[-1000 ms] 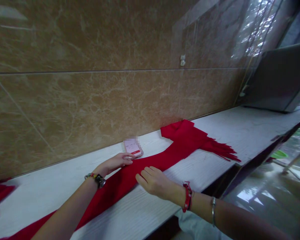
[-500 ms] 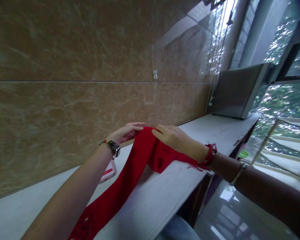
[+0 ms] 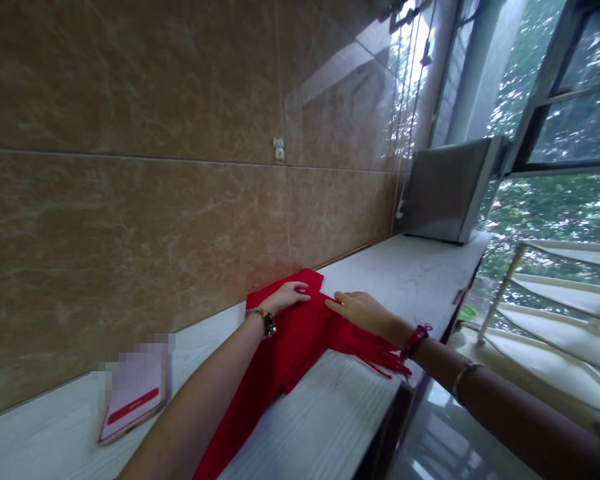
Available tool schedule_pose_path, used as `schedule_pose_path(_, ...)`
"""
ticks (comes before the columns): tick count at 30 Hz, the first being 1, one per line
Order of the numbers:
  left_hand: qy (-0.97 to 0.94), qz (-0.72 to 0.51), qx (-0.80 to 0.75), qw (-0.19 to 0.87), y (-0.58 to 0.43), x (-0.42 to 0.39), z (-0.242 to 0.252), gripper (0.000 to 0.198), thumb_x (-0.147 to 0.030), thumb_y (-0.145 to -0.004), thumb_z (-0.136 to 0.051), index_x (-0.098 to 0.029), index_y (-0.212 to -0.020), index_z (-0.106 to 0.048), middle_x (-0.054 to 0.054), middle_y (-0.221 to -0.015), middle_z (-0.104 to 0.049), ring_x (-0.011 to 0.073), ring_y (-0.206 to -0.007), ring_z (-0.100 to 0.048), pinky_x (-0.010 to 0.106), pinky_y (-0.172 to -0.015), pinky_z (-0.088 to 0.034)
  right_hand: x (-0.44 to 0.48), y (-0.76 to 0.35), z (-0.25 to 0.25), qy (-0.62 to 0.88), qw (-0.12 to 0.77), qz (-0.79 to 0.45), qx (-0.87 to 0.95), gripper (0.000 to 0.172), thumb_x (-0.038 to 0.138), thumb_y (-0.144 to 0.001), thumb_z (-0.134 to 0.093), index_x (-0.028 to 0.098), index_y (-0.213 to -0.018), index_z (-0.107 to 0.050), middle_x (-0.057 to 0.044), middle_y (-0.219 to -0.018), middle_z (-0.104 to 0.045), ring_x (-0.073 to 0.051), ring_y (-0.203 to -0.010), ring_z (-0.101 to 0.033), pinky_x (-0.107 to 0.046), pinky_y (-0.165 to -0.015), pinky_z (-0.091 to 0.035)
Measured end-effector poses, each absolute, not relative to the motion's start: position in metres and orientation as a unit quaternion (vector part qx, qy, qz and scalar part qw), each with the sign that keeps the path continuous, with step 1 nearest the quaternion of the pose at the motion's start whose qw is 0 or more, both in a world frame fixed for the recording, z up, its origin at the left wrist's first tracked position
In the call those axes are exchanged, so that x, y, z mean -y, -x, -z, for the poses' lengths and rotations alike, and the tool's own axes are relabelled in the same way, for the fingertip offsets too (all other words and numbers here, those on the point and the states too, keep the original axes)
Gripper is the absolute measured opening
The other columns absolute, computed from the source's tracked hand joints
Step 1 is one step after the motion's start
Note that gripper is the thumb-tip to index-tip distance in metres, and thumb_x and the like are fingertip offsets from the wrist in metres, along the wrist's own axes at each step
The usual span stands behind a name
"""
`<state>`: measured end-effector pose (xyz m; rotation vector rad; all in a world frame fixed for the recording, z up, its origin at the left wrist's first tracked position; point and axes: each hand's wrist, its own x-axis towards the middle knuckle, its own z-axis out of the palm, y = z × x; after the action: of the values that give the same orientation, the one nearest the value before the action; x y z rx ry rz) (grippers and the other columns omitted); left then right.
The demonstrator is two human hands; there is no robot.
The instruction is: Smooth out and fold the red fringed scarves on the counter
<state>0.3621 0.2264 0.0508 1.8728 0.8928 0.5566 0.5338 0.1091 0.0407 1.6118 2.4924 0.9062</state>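
At the far left, a phone [image 3: 137,387] lies face up on the pale tabletop [image 3: 337,407], close to the back edge, where the brown marbled wall [image 3: 130,233] rises. Its lit screen shows a red bar; its upper part is blurred out. To its right, the left hand [image 3: 286,298], with a dark band [image 3: 269,323] at the wrist, rests palm down on the red cloth [image 3: 300,340], fingers loosely straight and released. The cloth runs from the bottom of the view along the tabletop, its upper part folded over in layers, with one end reaching the back edge at the wall. Above it, a white socket [image 3: 279,148] sits on the wall. Next comes the right hand [image 3: 363,310], wearing a red bracelet [image 3: 416,337] and a bangle [image 3: 464,380]; its fingers are bent at the cloth, and I cannot tell whether they grasp it. Below this hand, the cloth's fringe spreads to the tabletop's front edge. Farther right, a grey metal box [image 3: 440,190] stands at the tabletop's far end. Beyond the front edge are a green bowl [image 3: 466,313], a cream tiered rack [image 3: 555,317] and a window [image 3: 580,127].
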Motion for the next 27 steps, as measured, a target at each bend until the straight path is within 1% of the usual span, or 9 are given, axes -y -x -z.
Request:
schedule_pose_path(2,-0.785,-0.237,-0.369,0.438,-0.366,-0.229,-0.043,0.042,-0.012,-0.069,-0.062,-0.011,-0.11,-0.054,0.011,-0.109,-0.059,0.0158,-0.094,-0.056,0.025,-0.081,-0.042,-0.11,-0.534,-0.037,-0.536,0.014,-0.273,-0.799,0.025,0.014,-0.085,-0.043,0.019,-0.108,-0.05,-0.008,-0.087,-0.057,-0.016,-0.071,-0.058,-0.025,-0.056,-0.038)
schedule_pose_path(4,-0.802,-0.245,-0.374,0.397,-0.368,-0.23,-0.038,0.046,-0.012,-0.068,-0.062,-0.01,-0.113,-0.051,0.013,-0.112,-0.057,0.0179,-0.098,-0.054,0.027,-0.085,-0.041,-0.11,-0.533,-0.036,-0.545,0.012,-0.257,-0.798,0.025,0.015,-0.086,-0.042,0.02,-0.108,-0.05,-0.008,-0.086,-0.057,-0.016,-0.071,-0.058,-0.024,-0.055,-0.038)
schedule_pose_path(8,-0.828,-0.257,-0.382,0.319,-0.362,-0.224,-0.035,0.052,-0.024,-0.073,-0.059,-0.006,-0.119,-0.045,0.018,-0.117,-0.053,0.0221,-0.103,-0.051,0.031,-0.088,-0.039,-0.107,-0.53,-0.038,-0.554,0.002,-0.234,-0.799,0.025,0.016,-0.086,-0.043,0.02,-0.109,-0.051,-0.007,-0.088,-0.057,-0.015,-0.071,-0.057,-0.024,-0.056,-0.038)
schedule_pose_path(12,-0.85,-0.245,-0.385,0.264,-0.321,-0.202,-0.042,0.049,-0.03,-0.077,-0.054,-0.01,-0.12,-0.045,0.015,-0.123,-0.049,0.0216,-0.108,-0.048,0.031,-0.092,-0.036,-0.098,-0.517,-0.049,-0.555,-0.03,-0.245,-0.795,0.024,0.013,-0.085,-0.042,0.017,-0.104,-0.055,-0.009,-0.091,-0.056,-0.018,-0.079,-0.054,-0.027,-0.064,-0.039)
schedule_pose_path(15,-0.86,-0.208,-0.396,0.244,-0.265,-0.177,-0.046,0.044,-0.032,-0.075,-0.054,-0.013,-0.115,-0.05,0.012,-0.118,-0.054,0.0202,-0.104,-0.051,0.03,-0.091,-0.036,-0.081,-0.488,-0.057,-0.51,-0.077,-0.245,-0.821,0.025,0.009,-0.084,-0.041,0.015,-0.102,-0.057,-0.01,-0.098,-0.054,-0.019,-0.087,-0.05,-0.031,-0.072,-0.038)
schedule_pose_path(17,-0.862,-0.173,-0.413,0.237,-0.226,-0.159,-0.046,0.042,-0.034,-0.074,-0.054,-0.013,-0.11,-0.053,0.012,-0.113,-0.057,0.0209,-0.1,-0.053,0.03,-0.089,-0.038,-0.064,-0.458,-0.059,-0.446,-0.094,-0.229,-0.86,0.023,0.01,-0.084,-0.041,0.014,-0.101,-0.057,-0.01,-0.1,-0.053,-0.02,-0.09,-0.047,-0.032,-0.076,-0.037)
schedule_pose_path(21,-0.851,-0.098,-0.463,0.226,-0.161,-0.123,-0.037,0.045,-0.039,-0.073,-0.051,-0.012,-0.109,-0.054,0.012,-0.102,-0.062,0.0212,-0.088,-0.058,0.03,-0.079,-0.043,-0.03,-0.392,-0.044,-0.301,-0.08,-0.185,-0.932,0.019,0.015,-0.087,-0.039,0.013,-0.096,-0.056,-0.007,-0.09,-0.056,-0.017,-0.083,-0.048,-0.031,-0.071,-0.036)
schedule_pose_path(24,-0.846,-0.05,-0.491,0.2,-0.132,-0.101,-0.029,0.043,-0.039,-0.069,-0.053,-0.016,-0.104,-0.056,0.008,-0.097,-0.063,0.0202,-0.084,-0.057,0.028,-0.076,-0.042,-0.018,-0.351,-0.023,-0.268,-0.098,-0.164,-0.944,0.016,0.016,-0.088,-0.039,0.013,-0.094,-0.054,-0.006,-0.087,-0.057,-0.017,-0.082,-0.048,-0.03,-0.07,-0.037)
schedule_pose_path(27,-0.837,-0.034,-0.509,0.197,-0.116,-0.087,-0.024,0.037,-0.039,-0.064,-0.056,-0.016,-0.092,-0.06,0.005,-0.08,-0.064,0.0193,-0.073,-0.055,0.027,-0.067,-0.041,-0.018,-0.324,-0.009,-0.249,-0.095,-0.166,-0.95,0.013,0.013,-0.086,-0.042,0.012,-0.092,-0.053,-0.006,-0.084,-0.058,-0.017,-0.08,-0.05,-0.03,-0.067,-0.038)
